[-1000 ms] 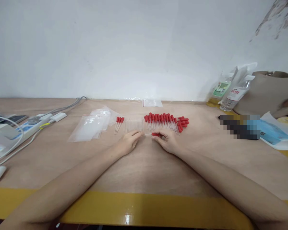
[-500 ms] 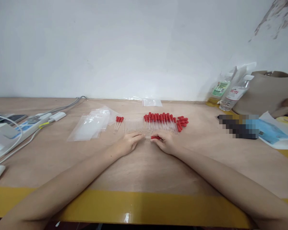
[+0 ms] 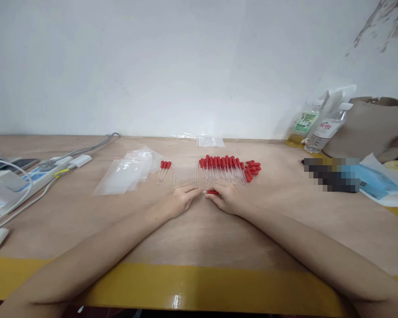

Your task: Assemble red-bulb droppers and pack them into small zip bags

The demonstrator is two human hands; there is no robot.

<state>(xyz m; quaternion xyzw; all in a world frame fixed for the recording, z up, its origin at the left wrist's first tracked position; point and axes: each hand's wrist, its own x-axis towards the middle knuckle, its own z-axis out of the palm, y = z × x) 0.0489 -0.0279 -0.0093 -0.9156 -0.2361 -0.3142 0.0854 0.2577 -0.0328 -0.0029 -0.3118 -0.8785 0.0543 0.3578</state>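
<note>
My right hand (image 3: 227, 197) is closed in a pinch around a red rubber dropper bulb (image 3: 212, 192). Facing it, the fingers of my left hand (image 3: 183, 198) close on a thin glass dropper tube (image 3: 204, 192), of which only a short clear length shows at the bulb's open end. The rest of the tube is hidden by the fingers. Just beyond my left hand lies a row of bare glass tubes (image 3: 185, 173). A row of droppers with red bulbs (image 3: 223, 163) lies past my right hand, with several loose red bulbs (image 3: 253, 169) beside it.
Three red-capped droppers (image 3: 164, 171) and clear plastic bags (image 3: 116, 176) lie to the left. A power strip (image 3: 36, 176) with cables is farther left. Bottles (image 3: 325, 129), a bag (image 3: 368, 126) and a blue packet (image 3: 378, 179) stand or lie at the right.
The bulb in my right hand has shifted slightly left and nearer to me, toward my left fingertips. Less of the tube shows between the hands.
</note>
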